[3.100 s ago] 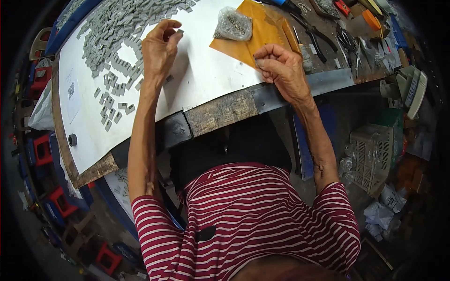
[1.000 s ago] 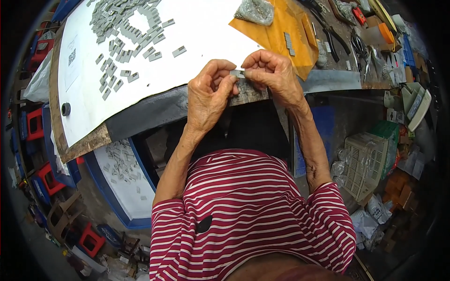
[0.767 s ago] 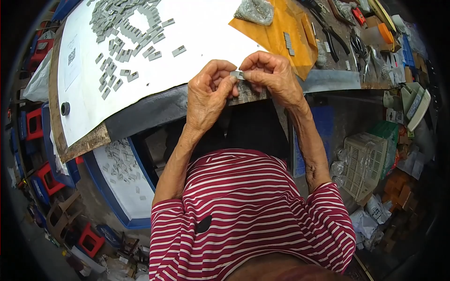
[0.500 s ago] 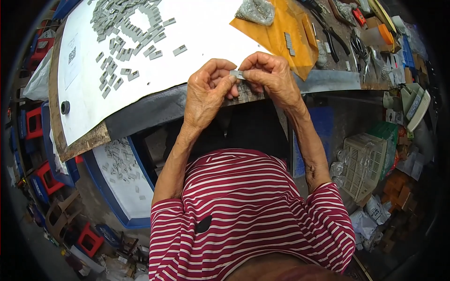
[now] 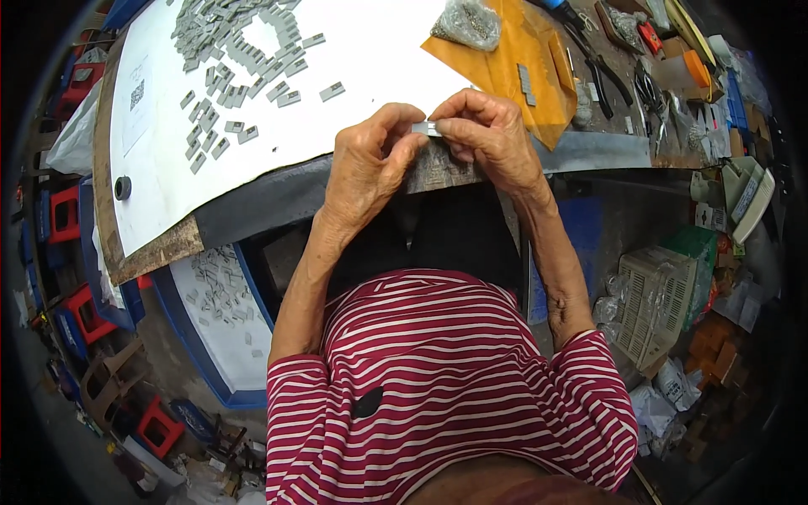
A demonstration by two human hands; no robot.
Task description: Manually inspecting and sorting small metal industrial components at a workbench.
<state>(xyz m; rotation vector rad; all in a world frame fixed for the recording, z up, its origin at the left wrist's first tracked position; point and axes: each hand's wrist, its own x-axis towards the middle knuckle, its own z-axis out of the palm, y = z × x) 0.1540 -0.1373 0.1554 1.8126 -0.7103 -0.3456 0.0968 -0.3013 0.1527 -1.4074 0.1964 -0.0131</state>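
Between my two hands, above the table's front edge, is a small grey rectangular piece (image 5: 423, 128) with a shiny part at its right end. My left hand (image 5: 370, 160) pinches its left end between thumb and forefinger. The thumb and forefinger of my right hand (image 5: 492, 139) close on its right end, partly hiding it. Many like grey pieces (image 5: 240, 55) lie heaped and scattered on the white sheet (image 5: 337, 126) to the left and beyond my hands. One lone grey piece (image 5: 332, 91) rests nearest to my left hand.
A yellow envelope (image 5: 505, 71) carries a plastic bag of small parts (image 5: 467, 23) and a short row of grey pieces. Pliers (image 5: 602, 71) and other tools crowd the right side. A black ring (image 5: 123, 188) sits at far left; a blue tray (image 5: 215, 383) of pieces stands below.
The view has shifted slightly, so the table appears a little lower and to the right. Both hands still hold the grey piece, and my left fingers are tucked differently.
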